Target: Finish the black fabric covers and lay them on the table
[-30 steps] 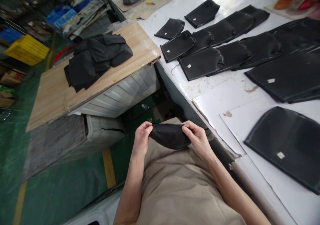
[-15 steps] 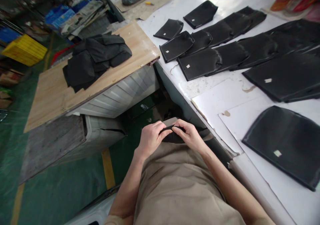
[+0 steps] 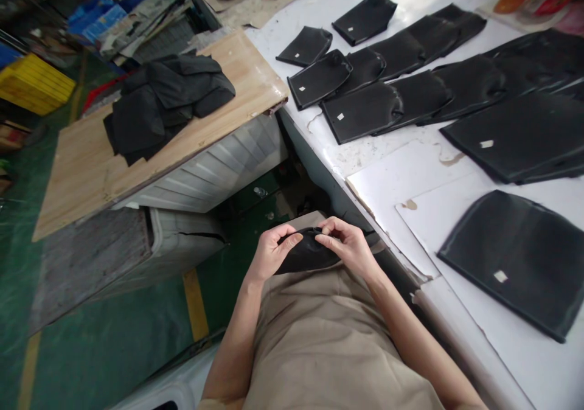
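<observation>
A black fabric piece [image 3: 310, 253] is held at my lap, above the beige apron [image 3: 328, 337]. My left hand [image 3: 274, 252] pinches its upper edge at the left, thumb on the near side. Close by on the right, my right hand [image 3: 342, 244] grips the same edge between thumb and fingers. The curved rim shows between the two thumbs, and the fabric hangs below them. What lies under the piece is mostly hidden.
On the right, a white table [image 3: 378, 173] bears several black flat pieces [image 3: 365, 112] with small pale labels, one larger piece [image 3: 515, 258] nearest. At the left, a wooden board [image 3: 73, 179] holds a black fabric pile [image 3: 159, 103]. A yellow crate [image 3: 36, 84] stands far left.
My hands have moved slightly apart along the edge, and more of the black fabric shows between and below them. The whole view has shifted a little.
</observation>
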{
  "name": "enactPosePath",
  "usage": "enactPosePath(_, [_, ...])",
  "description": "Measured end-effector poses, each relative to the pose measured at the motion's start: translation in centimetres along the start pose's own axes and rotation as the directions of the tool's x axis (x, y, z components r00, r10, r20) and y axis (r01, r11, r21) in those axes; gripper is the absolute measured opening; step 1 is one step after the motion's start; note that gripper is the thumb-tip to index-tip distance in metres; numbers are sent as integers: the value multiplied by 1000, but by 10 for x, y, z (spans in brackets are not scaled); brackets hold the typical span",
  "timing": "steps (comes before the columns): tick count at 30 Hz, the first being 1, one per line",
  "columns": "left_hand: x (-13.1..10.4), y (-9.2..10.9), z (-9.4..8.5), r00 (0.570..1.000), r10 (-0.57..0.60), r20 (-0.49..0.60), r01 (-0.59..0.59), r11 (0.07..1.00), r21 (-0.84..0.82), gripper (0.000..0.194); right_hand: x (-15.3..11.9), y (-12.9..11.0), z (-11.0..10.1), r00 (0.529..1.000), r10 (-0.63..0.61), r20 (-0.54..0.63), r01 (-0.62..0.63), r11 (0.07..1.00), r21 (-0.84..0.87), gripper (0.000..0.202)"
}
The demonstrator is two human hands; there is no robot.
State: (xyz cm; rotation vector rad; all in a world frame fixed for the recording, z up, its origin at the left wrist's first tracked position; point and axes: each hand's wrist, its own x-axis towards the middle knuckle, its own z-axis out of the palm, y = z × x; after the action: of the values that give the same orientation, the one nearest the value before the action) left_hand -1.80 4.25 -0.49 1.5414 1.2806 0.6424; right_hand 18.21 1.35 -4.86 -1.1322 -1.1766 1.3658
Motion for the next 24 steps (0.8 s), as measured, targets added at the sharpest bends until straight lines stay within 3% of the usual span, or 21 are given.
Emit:
enactPosePath(9, [-2,7,2,988,155,-9,-153,979,133,21,1,0,3,997,64,-46,-59,993,98,24])
enactPosePath(17, [-2,6,3,997,78,-4,-77,991,106,22,1,-4,-6,990,87,114,-100,988,116,31])
enactPosePath(20, [-1,6,2,998,63,-6,-62,993,98,21,2,-5,-8,990,94,105,-102,992,68,42])
enactPosePath(24, [-2,6,2,999,45,-2,-45,995,91,22,3,-5,-8,982,165,97,-177,975,137,38])
